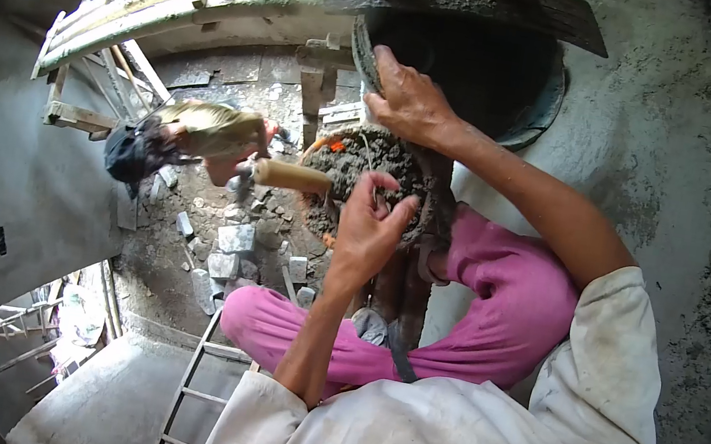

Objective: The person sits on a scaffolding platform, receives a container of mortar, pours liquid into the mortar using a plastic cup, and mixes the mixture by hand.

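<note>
A bucket with an orange rim (328,241), full of wet grey mortar (351,162), sits in front of me. My left hand (369,224) is over it, thumb and fingers curled around the bucket's thin wire handle (368,152). Beyond the bucket is a dark round tub (542,112) with wet, dirty walls. My right hand (414,107) grips the tub's near left edge; some fingertips are hidden behind that edge. Across the tub's top lies a mortar-stained board (462,4).
Lower down at left, a co-worker in a dark cap (134,150) bends over rubble and pale blocks (235,239). A bamboo pole end (293,177) juts beside the bucket. A ladder (201,396) stands at lower left. Rough plastered wall (657,175) rises at right.
</note>
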{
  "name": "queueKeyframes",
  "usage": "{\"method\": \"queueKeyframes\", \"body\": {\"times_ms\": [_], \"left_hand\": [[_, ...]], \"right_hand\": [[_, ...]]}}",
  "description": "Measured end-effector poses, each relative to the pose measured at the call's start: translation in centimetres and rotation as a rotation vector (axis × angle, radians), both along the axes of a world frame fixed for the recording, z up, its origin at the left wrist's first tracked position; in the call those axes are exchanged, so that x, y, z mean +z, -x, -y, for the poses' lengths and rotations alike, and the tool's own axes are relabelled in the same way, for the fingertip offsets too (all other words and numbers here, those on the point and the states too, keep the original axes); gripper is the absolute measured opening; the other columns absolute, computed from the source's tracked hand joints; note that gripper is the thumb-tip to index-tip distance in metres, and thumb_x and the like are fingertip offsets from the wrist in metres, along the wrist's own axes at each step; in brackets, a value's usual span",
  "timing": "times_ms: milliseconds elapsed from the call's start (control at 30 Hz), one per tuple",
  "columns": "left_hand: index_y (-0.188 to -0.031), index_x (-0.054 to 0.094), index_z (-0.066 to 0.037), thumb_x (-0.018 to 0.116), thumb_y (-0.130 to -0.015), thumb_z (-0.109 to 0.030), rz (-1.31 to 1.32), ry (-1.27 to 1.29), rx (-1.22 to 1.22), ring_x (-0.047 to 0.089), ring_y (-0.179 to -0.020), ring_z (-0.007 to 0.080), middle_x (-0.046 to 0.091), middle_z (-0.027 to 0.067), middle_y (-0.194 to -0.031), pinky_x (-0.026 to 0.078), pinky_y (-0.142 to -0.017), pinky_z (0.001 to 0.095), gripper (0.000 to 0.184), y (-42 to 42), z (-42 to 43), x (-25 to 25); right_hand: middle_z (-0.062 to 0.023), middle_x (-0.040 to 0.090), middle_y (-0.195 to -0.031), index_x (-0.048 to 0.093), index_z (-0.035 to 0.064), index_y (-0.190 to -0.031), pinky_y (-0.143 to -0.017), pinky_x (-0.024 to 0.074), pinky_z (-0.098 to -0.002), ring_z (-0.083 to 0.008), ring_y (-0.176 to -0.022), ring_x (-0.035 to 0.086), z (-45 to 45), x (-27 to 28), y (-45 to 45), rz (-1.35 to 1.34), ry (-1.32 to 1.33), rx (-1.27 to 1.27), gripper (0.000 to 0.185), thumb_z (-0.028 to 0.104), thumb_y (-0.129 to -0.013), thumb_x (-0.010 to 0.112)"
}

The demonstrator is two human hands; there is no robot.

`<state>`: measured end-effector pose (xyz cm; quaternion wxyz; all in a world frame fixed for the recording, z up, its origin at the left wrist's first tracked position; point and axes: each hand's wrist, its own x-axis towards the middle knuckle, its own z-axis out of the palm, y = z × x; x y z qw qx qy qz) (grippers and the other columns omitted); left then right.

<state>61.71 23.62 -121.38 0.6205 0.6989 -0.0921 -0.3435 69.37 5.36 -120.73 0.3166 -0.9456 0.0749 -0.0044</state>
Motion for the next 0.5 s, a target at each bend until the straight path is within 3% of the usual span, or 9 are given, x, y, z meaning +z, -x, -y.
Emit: {"method": "queueKeyframes", "body": {"times_ms": [67, 267, 367, 467, 500], "left_hand": [[-0.110, 0.049, -0.008, 0.071, -0.092, -0.016, -0.086, -0.059, 0.001, 0.033, -0.058, 0.0003, 0.036, -0.0094, -0.069, 0.026, -0.048, 0.0180, 0.030, 0.6, 0.2, -0.2], [-0.110, 0.048, -0.006, 0.069, -0.093, -0.014, -0.027, -0.031, 0.017, 0.034, -0.061, 0.0023, 0.036, -0.0082, -0.070, 0.030, -0.051, 0.0198, 0.029, 2.4, 1.5, -0.4], [-0.122, 0.043, -0.003, 0.066, -0.094, -0.015, -0.087, 0.010, 0.076, 0.036, -0.059, 0.0037, 0.039, -0.0063, -0.067, 0.032, -0.051, 0.0216, 0.038, 2.1, 1.8, -0.2], [-0.133, 0.035, -0.002, 0.060, -0.097, -0.015, -0.216, 0.114, 0.164, 0.038, -0.058, 0.0042, 0.042, -0.0052, -0.066, 0.034, -0.051, 0.0220, 0.046, 2.8, 2.2, -0.4], [-0.139, 0.029, -0.002, 0.057, -0.100, -0.015, -0.286, 0.182, 0.180, 0.038, -0.058, 0.0034, 0.043, -0.0057, -0.066, 0.033, -0.052, 0.0209, 0.050, 2.8, 2.5, -0.6]], "right_hand": [[-0.0325, 0.065, -0.093, 0.038, -0.0015, -0.120, -0.079, 0.0509, -0.0570, -0.0520, -0.091, 0.063, -0.1, 0.5, 0.0, -0.041, -0.032, -0.019, 0.046, 0.021, -0.086, 0.060], [-0.0327, 0.065, -0.093, 0.039, -0.0016, -0.121, -0.080, 0.0502, -0.0574, -0.0520, -0.092, 0.062, -0.2, 1.1, -0.1, -0.043, -0.008, -0.019, 0.047, 0.020, -0.085, 0.061], [-0.0327, 0.065, -0.093, 0.040, -0.0011, -0.118, -0.079, 0.0501, -0.0577, -0.0523, -0.090, 0.062, -0.3, 1.0, -0.2, -0.023, -0.014, -0.016, 0.047, 0.024, -0.086, 0.064], [-0.0295, 0.067, -0.100, 0.045, -0.0036, -0.122, -0.083, 0.0516, -0.0507, -0.0456, -0.096, 0.066, -0.3, 1.4, -0.6, -0.166, -0.052, -0.035, 0.052, 0.033, -0.091, 0.064], [-0.0312, 0.062, -0.114, 0.046, -0.0041, -0.128, -0.092, 0.0483, -0.0489, -0.0419, -0.109, 0.062, -0.2, 1.2, -1.1, -0.120, -0.270, -0.137, 0.063, 0.044, -0.091, 0.062]]}}
